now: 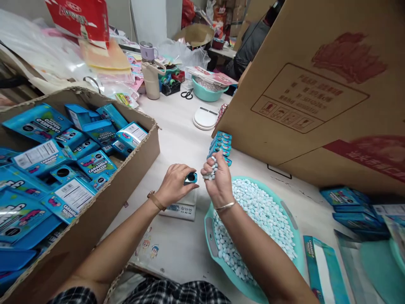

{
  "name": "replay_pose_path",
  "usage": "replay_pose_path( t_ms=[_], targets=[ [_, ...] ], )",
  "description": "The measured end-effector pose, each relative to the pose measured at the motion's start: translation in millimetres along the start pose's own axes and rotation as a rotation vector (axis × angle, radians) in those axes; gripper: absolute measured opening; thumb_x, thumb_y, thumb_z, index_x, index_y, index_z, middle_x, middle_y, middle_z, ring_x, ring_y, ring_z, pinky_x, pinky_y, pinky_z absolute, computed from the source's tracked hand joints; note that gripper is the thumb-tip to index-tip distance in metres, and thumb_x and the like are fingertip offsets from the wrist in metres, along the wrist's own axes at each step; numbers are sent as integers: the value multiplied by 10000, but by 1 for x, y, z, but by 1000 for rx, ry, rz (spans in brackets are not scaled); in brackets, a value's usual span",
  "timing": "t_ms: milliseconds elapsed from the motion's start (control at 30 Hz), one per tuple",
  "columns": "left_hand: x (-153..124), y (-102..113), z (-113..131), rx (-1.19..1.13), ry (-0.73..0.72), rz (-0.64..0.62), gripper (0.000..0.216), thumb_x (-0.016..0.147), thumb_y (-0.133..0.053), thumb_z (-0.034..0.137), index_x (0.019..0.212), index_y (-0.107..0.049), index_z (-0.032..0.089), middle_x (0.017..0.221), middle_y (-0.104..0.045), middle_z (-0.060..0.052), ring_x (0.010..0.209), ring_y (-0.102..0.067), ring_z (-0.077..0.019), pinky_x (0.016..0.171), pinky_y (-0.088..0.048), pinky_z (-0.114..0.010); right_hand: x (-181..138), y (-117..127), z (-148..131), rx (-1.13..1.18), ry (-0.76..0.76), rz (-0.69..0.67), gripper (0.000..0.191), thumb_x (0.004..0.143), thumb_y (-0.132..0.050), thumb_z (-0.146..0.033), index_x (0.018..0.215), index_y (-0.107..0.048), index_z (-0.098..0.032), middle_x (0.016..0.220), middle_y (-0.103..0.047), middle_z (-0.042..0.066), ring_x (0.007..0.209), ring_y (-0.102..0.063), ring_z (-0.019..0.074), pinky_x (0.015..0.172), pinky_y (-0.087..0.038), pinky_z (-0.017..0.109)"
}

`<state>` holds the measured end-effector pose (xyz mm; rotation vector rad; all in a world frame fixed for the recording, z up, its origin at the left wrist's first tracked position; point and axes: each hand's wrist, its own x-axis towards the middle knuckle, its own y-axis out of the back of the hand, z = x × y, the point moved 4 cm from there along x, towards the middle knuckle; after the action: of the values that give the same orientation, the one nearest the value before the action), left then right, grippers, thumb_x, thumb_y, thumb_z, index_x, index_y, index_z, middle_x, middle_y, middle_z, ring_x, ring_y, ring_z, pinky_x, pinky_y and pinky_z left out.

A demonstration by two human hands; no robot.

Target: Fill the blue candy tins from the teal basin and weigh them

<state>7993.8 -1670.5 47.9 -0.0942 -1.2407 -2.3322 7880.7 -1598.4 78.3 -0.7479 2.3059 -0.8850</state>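
Note:
My left hand [173,184] grips a small blue candy box [190,178] between thumb and fingers. The box's dark end faces me, and it is held over a white digital scale [186,212] whose display is lit. Just to the right, my right hand [221,185] is closed around a heap of pale blue and white candies [211,169], some showing between the fingers. Below that forearm lies a turquoise basin [209,230] full of the same candies [262,207], partly covered by the arm. Behind my right hand stands a row of small blue boxes [223,141].
On the left, an open cardboard box [139,160] holds many blue candy packs [96,166]. A large carton [303,97] leans at right, with more blue packs [351,207] below. Farther back are scissors [187,94], a white lidded case [205,117], a tumbler [152,80] and a seated person [249,46].

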Motion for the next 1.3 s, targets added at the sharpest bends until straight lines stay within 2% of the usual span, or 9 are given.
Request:
replay_pose_path(
  t_ms=[133,300,467,567,633,733,867,1067,1300],
  targets=[
    [-1,-2,-3,-34,16,32,319,843,-734,324,1119,-627,206,1013,-673,-48,988,-609,-247,917,-443,-405,8,-8,24,-105,136,-32,405,789,-739,-540,787,-520,-199,573,-457,-96,480,-484,59,473,-396,190],
    [-2,-3,-5,-41,15,48,277,840,-731,313,1070,-641,189,1023,-676,-58,1002,-612,-252,921,-447,-408,8,-7,31,-138,178,-14,424,786,-720,-575,767,-516,-204,563,-427,-102,486,-470,57,498,-412,200],
    [-1,-2,-4,-52,0,35,363,829,-749,345,1144,-630,209,1060,-686,-56,1039,-612,-257,946,-457,-428,17,-2,21,7,-26,89,349,857,-696,-463,766,-477,-206,536,-367,-128,391,-310,22,407,-309,145],
    [-6,13,-5,-85,-17,60,537,786,-789,398,1234,-585,184,1201,-653,-102,1137,-590,-275,1007,-457,-446,11,7,-2,46,-134,68,353,927,-628,-390,716,-414,-204,527,-310,-126,372,-263,20,363,-222,135],
    [-16,32,-5,-108,-6,122,613,791,-782,418,1305,-546,181,1284,-618,-118,1211,-561,-274,1054,-444,-438,-5,18,-26,107,-173,6,334,967,-575,-333,713,-406,-200,554,-316,-114,383,-276,18,363,-224,133],
    [-40,63,-5,-120,84,248,543,842,-736,396,1320,-555,213,1304,-613,-88,1236,-560,-248,1076,-443,-399,-43,47,-70,168,-141,-62,259,988,-545,-294,767,-455,-192,606,-351,-94,421,-331,23,376,-265,142],
    [-75,82,-6,-147,236,363,363,894,-675,320,1236,-618,214,1235,-642,-60,1168,-605,-221,1053,-472,-372,-97,104,-111,73,-26,108,227,936,-626,-257,780,-476,-192,621,-344,-87,439,-335,35,379,-293,166],
    [-93,70,-12,-94,311,304,325,911,-643,309,1224,-631,223,1192,-648,-57,1073,-624,-208,944,-522,-367,-132,165,-105,-334,90,379,268,847,-718,-353,738,-536,-189,620,-325,-66,461,-261,49,374,-253,173],
    [-69,64,1,-27,219,240,338,925,-623,267,1262,-617,242,1218,-630,-62,1097,-614,-207,967,-519,-378,-139,182,-95,-1139,222,382,292,843,-668,-522,824,-628,-234,731,-558,24,580,-474,138,468,-343,255]
  ],
)
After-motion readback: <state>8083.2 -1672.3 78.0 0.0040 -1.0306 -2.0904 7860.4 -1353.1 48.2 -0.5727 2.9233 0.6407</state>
